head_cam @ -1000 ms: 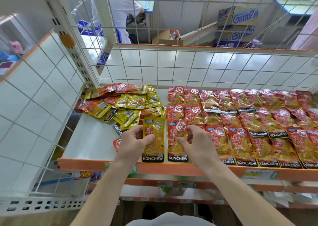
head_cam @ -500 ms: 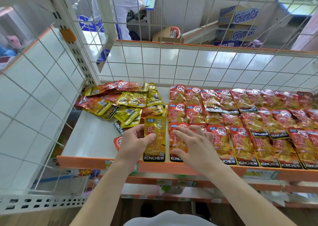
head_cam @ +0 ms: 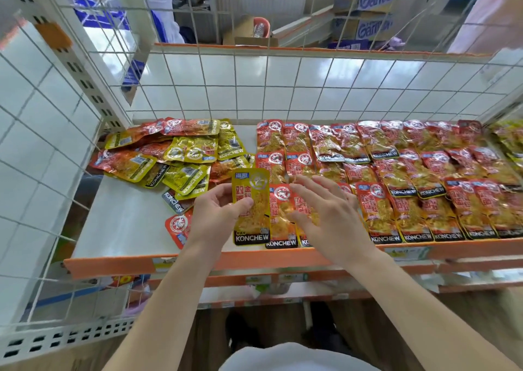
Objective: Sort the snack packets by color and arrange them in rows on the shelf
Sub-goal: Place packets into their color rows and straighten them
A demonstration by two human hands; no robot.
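My left hand point(head_cam: 216, 218) holds a yellow snack packet point(head_cam: 250, 195) upright, thumb across its front, near the shelf's front edge. Just right of it lies a red packet point(head_cam: 280, 209) at the left end of the front row. My right hand point(head_cam: 325, 218) hovers over that red packet with fingers spread and straight. Rows of red packets point(head_cam: 396, 172) cover the right part of the white shelf point(head_cam: 127, 223). A loose heap of mixed yellow and red packets point(head_cam: 181, 155) lies at the back left. Another red packet point(head_cam: 178, 226) lies partly hidden under my left wrist.
A white wire grid point(head_cam: 283, 87) fences the shelf's back and left side. The shelf's orange front lip point(head_cam: 141, 264) runs below my wrists, with lower shelves beneath. Beyond the grid stand cardboard boxes point(head_cam: 368, 3) and a person in white point(head_cam: 158, 8).
My right hand let go of the red packet, leaving it flat at the row's left end, and now spreads its fingers above it. My left hand has lifted the yellow packet slightly.
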